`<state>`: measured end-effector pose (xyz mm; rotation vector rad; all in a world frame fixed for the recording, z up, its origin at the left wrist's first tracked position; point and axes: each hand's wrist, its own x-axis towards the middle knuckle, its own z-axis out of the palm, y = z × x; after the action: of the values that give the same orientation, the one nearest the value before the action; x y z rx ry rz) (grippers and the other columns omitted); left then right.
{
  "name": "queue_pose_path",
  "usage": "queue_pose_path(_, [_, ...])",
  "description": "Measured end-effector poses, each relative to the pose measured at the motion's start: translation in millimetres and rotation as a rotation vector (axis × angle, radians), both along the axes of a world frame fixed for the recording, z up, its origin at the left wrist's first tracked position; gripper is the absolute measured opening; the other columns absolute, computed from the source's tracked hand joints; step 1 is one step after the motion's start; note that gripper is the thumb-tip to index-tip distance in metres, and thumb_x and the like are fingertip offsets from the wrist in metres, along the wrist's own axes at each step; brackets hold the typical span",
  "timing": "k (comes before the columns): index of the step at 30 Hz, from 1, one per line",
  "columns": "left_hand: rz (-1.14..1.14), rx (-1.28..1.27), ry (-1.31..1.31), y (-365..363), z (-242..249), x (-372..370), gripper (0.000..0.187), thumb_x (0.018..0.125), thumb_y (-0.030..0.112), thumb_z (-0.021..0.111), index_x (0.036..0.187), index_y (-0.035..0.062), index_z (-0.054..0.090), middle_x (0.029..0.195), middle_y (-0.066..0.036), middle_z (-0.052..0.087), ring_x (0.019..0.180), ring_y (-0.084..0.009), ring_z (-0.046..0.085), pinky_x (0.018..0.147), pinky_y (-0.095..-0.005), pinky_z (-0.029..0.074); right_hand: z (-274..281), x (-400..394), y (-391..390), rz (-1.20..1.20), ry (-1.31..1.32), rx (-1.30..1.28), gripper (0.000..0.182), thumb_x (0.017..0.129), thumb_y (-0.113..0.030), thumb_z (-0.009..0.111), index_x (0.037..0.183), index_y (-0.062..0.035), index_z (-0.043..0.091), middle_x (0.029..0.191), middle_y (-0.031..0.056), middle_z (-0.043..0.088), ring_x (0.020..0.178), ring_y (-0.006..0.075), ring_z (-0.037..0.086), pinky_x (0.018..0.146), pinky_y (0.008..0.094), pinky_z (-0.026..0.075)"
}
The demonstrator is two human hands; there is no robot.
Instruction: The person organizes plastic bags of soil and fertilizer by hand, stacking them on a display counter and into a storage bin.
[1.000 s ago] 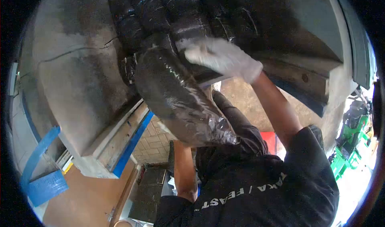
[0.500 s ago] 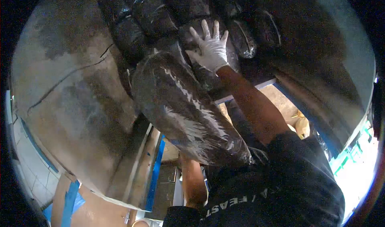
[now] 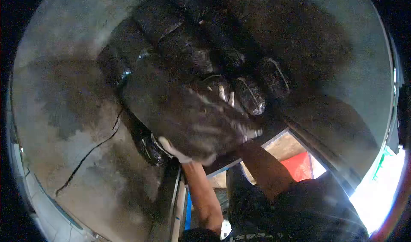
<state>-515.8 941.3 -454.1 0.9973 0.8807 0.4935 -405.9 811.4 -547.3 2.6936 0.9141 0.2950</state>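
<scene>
A large, dark bag in clear plastic wrap (image 3: 184,113), blurred by motion, lies tilted between my two hands, over a row of similar bags. My left hand (image 3: 174,151), in a white glove, grips its near left edge, with the thumb side showing and the other fingers hidden beneath. My right hand (image 3: 223,95), also gloved, is at the bag's right side; its fingertips show past the far edge, while the bag covers most of the palm.
Several dark wrapped bags (image 3: 171,32) lie packed together on a stained, cracked surface (image 3: 85,122). Two more bags (image 3: 252,94) sit at the right end of the row. Near my body is a framed opening (image 3: 278,145), with a red item (image 3: 298,166) below.
The bag has moved forward and up, away from my body, onto the row. My left hand has come into view at its edge. My right hand, spread on another bag before, is now partly covered.
</scene>
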Motion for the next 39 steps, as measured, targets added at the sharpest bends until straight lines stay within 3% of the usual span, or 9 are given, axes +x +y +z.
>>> queue_pose_path(1, [-0.007, -0.507, -0.482, 11, 16, 31, 0.085, 0.097, 0.067, 0.058, 0.156, 0.0073, 0.044, 0.155, -0.016, 0.048, 0.133, -0.0387, 0.052, 0.112, -0.0547, 0.046, 26, -3, 6, -0.069, 0.087, -0.026, 0.065, 0.101, -0.049, 0.048, 0.155, -0.0126, 0.051, 0.175, 0.0072, 0.023, 0.158, 0.0472, 0.02, 0.115, 0.0838, 0.012])
queue_pose_path(3, [0.103, -0.409, -0.251, 21, 25, 80, 0.08, 0.097, 0.063, 0.061, 0.152, 0.0066, 0.049, 0.146, -0.014, 0.056, 0.124, -0.0338, 0.058, 0.105, -0.0501, 0.05, -10, -15, 3, -0.038, 0.917, 0.096, 0.074, 0.096, -0.057, 0.053, 0.153, -0.0099, 0.052, 0.168, 0.0123, 0.036, 0.157, 0.0479, 0.02, 0.114, 0.0849, 0.007])
queue_pose_path(4, [0.001, -0.413, -0.245, 35, 12, 96, 0.075, 0.097, 0.06, 0.061, 0.148, 0.0068, 0.052, 0.142, -0.013, 0.059, 0.122, -0.0316, 0.06, 0.104, -0.0481, 0.05, 68, 18, 14, -0.126, 0.985, -0.224, 0.084, 0.093, -0.061, 0.054, 0.158, -0.0094, 0.044, 0.163, 0.017, 0.044, 0.157, 0.0504, 0.02, 0.115, 0.0839, 0.004])
queue_pose_path(13, [-0.365, -0.176, -0.282, 47, -91, 269, 0.054, 0.095, 0.043, 0.072, 0.132, 0.0039, 0.064, 0.125, -0.01, 0.07, 0.111, -0.026, 0.067, 0.098, -0.0449, 0.054, 62, 14, -2, -0.041, 0.817, 0.331, 0.082, 0.092, -0.076, 0.049, 0.162, -0.0343, 0.039, 0.174, 0.0118, 0.018, 0.159, 0.0502, 0.008, 0.115, 0.0832, 0.009])
queue_pose_path(17, [-0.362, -0.263, -0.245, -2, -85, 316, 0.048, 0.091, 0.041, 0.079, 0.122, 0.006, 0.07, 0.112, -0.007, 0.074, 0.096, -0.0241, 0.072, 0.089, -0.0428, 0.059, 77, 23, -1, -0.014, 0.895, 0.069, 0.084, 0.09, -0.078, 0.052, 0.161, -0.0337, 0.041, 0.175, 0.0118, 0.017, 0.159, 0.0495, 0.008, 0.116, 0.0831, 0.008])
queue_pose_path(23, [-0.441, -0.318, -0.125, -46, -120, 357, 0.077, 0.082, 0.052, 0.082, 0.142, 0.0091, 0.061, 0.14, -0.008, 0.063, 0.122, -0.0251, 0.062, 0.106, -0.0472, 0.05, 52, 13, -5, -0.007, 0.896, 0.12, 0.065, 0.098, -0.024, 0.052, 0.159, -0.0043, 0.04, 0.17, 0.0137, 0.028, 0.16, 0.0458, 0.007, 0.117, 0.0829, 0.011])
queue_pose_path(32, [-0.638, -0.388, 0.048, -43, -148, 341, 0.077, 0.085, 0.053, 0.078, 0.145, 0.0082, 0.061, 0.149, -0.007, 0.059, 0.134, -0.0232, 0.054, 0.118, -0.0419, 0.037, 54, 20, 0, -0.009, 0.915, 0.038, 0.082, 0.091, -0.049, 0.064, 0.157, -0.0058, 0.044, 0.169, 0.0135, 0.03, 0.16, 0.0458, 0.007, 0.117, 0.0824, 0.012])
queue_pose_path(35, [-0.629, -0.322, -0.114, -55, -137, 329, 0.079, 0.086, 0.027, 0.087, 0.152, 0.0067, 0.049, 0.134, -0.009, 0.066, 0.127, -0.0245, 0.059, 0.119, -0.0409, 0.036, 49, 12, -2, -0.005, 0.783, 0.106, 0.093, 0.084, -0.065, 0.065, 0.158, -0.0124, 0.045, 0.169, 0.0133, 0.031, 0.16, 0.0456, 0.008, 0.117, 0.0826, 0.011])
queue_pose_path(39, [-0.703, -0.138, -0.084, -55, -138, 332, 0.067, 0.09, 0.036, 0.081, 0.145, 0.0054, 0.059, 0.149, -0.011, 0.059, 0.138, -0.0246, 0.052, 0.119, -0.0385, 0.037, 73, 28, 4, -0.019, 0.946, -0.01, 0.088, 0.086, -0.073, 0.058, 0.16, -0.027, 0.043, 0.17, 0.0128, 0.03, 0.16, 0.0468, 0.006, 0.114, 0.085, 0.008])
